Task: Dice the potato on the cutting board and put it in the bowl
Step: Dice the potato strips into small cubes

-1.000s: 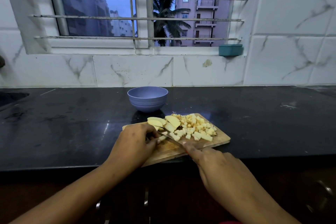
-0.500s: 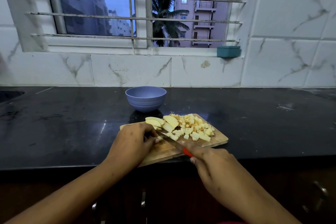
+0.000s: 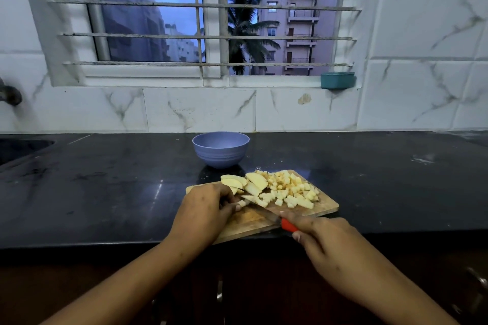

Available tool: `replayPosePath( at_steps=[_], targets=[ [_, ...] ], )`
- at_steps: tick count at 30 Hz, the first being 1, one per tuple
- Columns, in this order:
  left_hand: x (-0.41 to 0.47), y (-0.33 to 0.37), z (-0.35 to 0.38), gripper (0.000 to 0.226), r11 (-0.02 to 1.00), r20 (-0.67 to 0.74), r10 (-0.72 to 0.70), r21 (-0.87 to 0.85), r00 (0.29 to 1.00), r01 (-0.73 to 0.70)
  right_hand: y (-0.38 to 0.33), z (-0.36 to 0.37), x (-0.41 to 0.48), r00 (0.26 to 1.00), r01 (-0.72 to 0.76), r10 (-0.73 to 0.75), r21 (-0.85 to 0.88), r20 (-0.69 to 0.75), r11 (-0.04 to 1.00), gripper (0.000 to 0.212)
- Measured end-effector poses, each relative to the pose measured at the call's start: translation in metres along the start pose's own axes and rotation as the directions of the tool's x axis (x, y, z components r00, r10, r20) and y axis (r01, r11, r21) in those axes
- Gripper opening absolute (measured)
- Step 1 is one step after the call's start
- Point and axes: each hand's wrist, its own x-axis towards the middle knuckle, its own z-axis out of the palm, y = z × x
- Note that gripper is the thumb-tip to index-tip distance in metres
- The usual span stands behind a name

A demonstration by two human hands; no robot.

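Potato dice (image 3: pixel 287 190) lie heaped on the far right part of the cutting board (image 3: pixel 326 206). Several larger slices (image 3: pixel 256 181) touch the heap on its left side.

Head view, the only one:
- The board sits slantwise on the black desk (image 3: pixel 105 187), with its near corner at the desk's front edge.
- Your left hand (image 3: pixel 203 211) rests on the board's left part. Its fingers are curled down and pinch a small potato piece (image 3: pixel 241 203) against the wood.
- Your right hand (image 3: pixel 332 248) is wrapped round the red handle of the knife (image 3: pixel 264 212).
- The blade runs up and to the left from the handle, with its tip at the piece under your left fingertips. It lies low over the board, and I cannot tell whether the edge meets the wood.
- The bowl (image 3: pixel 220 149), pale blue, stands upright on the desk just behind the board and apart from it.
- A teal box (image 3: pixel 337 79) sits on the ledge of the barred window (image 3: pixel 211 21), at the right end.
- Marbled white tiles cover the wall behind the desk.
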Motion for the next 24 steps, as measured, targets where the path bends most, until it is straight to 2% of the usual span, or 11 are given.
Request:
replayPosePath(
  at_steps=[6,17,24],
  targets=[
    [0.0,0.0,0.001,0.009,0.999,-0.007,0.028,0.026,1.0,-0.028,-0.006,-0.005,-0.001,0.997,0.011,-0.012,-0.013,-0.076,1.0,0.042],
    [0.0,0.0,0.003,0.011,0.998,-0.009,0.048,0.036,0.999,-0.047,-0.019,-0.003,-0.005,1.0,-0.011,0.011,-0.169,0.001,0.986,0.039],
    [0.003,0.005,0.005,0.007,0.997,-0.003,0.025,0.077,1.0,-0.024,-0.024,0.007,-0.005,1.0,0.005,0.006,-0.385,0.028,0.923,0.059]
  ],
)
